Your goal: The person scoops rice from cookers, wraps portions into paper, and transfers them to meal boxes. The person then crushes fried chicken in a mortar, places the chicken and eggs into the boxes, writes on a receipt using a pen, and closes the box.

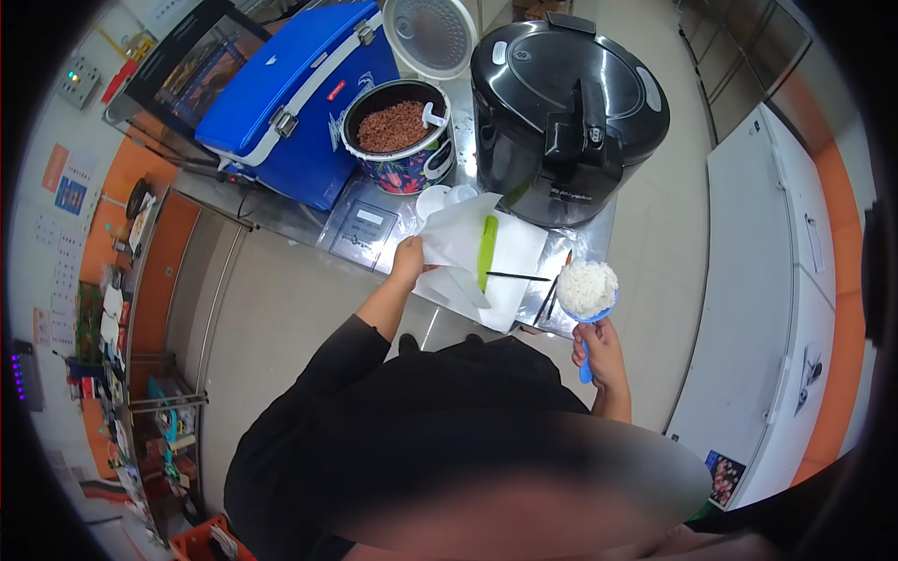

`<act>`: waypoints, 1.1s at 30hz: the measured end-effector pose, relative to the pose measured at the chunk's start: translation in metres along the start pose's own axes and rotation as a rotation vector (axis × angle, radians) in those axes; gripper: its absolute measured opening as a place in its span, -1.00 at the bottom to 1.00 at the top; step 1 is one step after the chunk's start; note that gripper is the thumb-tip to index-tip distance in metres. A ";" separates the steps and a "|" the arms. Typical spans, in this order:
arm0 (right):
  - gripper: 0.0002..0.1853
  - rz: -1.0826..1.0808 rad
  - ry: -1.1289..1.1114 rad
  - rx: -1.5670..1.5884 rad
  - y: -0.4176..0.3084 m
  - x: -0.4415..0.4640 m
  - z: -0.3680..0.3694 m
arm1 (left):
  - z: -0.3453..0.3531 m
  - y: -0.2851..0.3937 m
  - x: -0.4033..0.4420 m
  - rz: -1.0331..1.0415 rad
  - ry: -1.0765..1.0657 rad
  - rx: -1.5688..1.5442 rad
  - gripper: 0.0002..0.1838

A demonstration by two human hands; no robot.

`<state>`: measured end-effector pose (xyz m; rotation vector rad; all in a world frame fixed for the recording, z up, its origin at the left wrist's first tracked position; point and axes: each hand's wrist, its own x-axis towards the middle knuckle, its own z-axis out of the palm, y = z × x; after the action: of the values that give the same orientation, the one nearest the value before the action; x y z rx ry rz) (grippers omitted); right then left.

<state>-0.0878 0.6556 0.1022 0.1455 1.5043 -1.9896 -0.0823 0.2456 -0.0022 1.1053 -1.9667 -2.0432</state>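
Head view: the white rice (587,288) lies at 12 o'clock from the right hand (601,352), heaped in a blue scoop (586,365) whose handle that hand grips with fingers curled around it. At 3 o'clock from the left hand (408,260) is the white paper (454,236), its near edge pinched in that hand and part of it raised over a flatter white area. The paper and the hand's angle hide some of the left fingertips, the right fingers cover part of the scoop handle, and the rice conceals most of the scoop's bowl. The bottom of the view is blurred. The rice is bright white, grainy and rounded into a mound, with a thin blue rim showing beneath it. A bright green strip (487,245) lies on the paper, its material hard to tell, with a slim black stick (517,276) beside it. At 12 o'clock from the left hand stands a flower-patterned pot (398,176) of reddish-brown grains (393,127); at 1 o'clock, farther away, is a black lidded cooker (533,173).
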 end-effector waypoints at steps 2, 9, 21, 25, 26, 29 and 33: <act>-0.78 -0.010 0.014 0.008 0.005 -0.003 0.011 | -0.017 0.000 -0.001 -0.080 0.034 -0.197 -0.62; -0.75 -0.012 0.049 -0.003 0.016 0.002 0.044 | -0.092 -0.029 0.038 -0.191 0.031 -0.762 -0.71; -0.76 0.076 -0.081 -0.136 0.012 0.059 0.110 | -0.225 -0.135 0.084 0.215 0.586 0.037 -0.68; -0.78 0.095 -0.177 -0.194 0.016 0.088 0.156 | -0.232 -0.113 0.070 0.279 0.801 0.340 -0.67; -0.78 0.094 -0.180 -0.198 0.019 0.094 0.168 | -0.227 -0.096 0.063 0.337 0.880 0.275 -0.68; -0.78 0.083 -0.218 -0.161 0.034 0.107 0.210 | -0.235 -0.093 0.063 0.413 0.848 0.279 -0.65; -0.77 0.057 -0.158 -0.096 0.063 0.112 0.268 | -0.259 -0.086 0.056 0.455 0.543 0.533 -0.61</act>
<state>-0.0679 0.3593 0.0919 -0.0082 1.4736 -1.8352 0.0535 0.0145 -0.0789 1.0092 -2.2205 -0.8989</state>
